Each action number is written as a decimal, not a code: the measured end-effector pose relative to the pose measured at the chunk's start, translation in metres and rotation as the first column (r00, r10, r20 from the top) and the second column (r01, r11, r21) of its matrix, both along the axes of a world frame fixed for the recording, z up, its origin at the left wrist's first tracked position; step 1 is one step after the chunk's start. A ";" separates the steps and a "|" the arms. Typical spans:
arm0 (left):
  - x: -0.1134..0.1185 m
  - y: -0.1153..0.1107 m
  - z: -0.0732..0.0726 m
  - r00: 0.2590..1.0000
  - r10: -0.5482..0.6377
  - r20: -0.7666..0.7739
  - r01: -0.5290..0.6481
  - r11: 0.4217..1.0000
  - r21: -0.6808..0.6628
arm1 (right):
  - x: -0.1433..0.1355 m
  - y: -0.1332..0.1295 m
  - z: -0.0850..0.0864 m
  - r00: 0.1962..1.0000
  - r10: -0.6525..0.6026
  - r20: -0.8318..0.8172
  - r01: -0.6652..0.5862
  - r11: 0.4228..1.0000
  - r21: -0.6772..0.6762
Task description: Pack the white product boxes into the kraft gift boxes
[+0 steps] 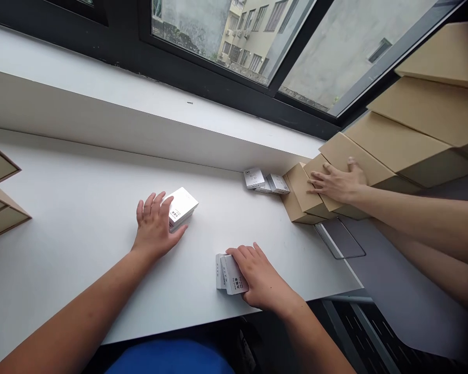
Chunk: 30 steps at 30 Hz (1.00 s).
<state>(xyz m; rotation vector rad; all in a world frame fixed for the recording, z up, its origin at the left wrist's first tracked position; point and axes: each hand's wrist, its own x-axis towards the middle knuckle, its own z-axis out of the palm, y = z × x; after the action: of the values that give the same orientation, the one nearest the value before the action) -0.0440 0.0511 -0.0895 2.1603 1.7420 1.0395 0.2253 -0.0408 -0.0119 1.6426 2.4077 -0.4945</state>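
Head view: the left hand spreads loosely open at the left edge of stacked white boxes on the table; the right hand curls closed around silver boxes near the front edge.

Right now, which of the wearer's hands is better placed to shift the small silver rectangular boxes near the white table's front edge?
Probably the right hand: it touches those silver boxes, while the left hand is farther away, at a separate silver box stack.
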 end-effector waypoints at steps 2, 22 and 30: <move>-0.003 0.005 -0.003 1.000 0.006 0.007 -0.005 0.994 -0.111 | 0.001 0.000 -0.001 1.000 -0.002 0.009 0.002 1.000 -0.001; -0.023 0.014 0.009 0.974 0.227 -0.014 -0.224 0.944 -0.244 | 0.065 0.038 -0.020 0.650 -0.741 0.169 0.730 0.671 0.130; 0.002 -0.012 0.005 0.995 -0.076 0.071 0.088 0.978 -0.190 | 0.111 0.040 -0.054 0.726 -0.682 -0.090 0.666 0.663 0.343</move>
<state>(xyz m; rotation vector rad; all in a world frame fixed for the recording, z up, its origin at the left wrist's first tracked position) -0.0418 0.0386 -0.0841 2.0389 1.6374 0.8700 0.3360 -0.0010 -0.0661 2.6892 1.8347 -0.0923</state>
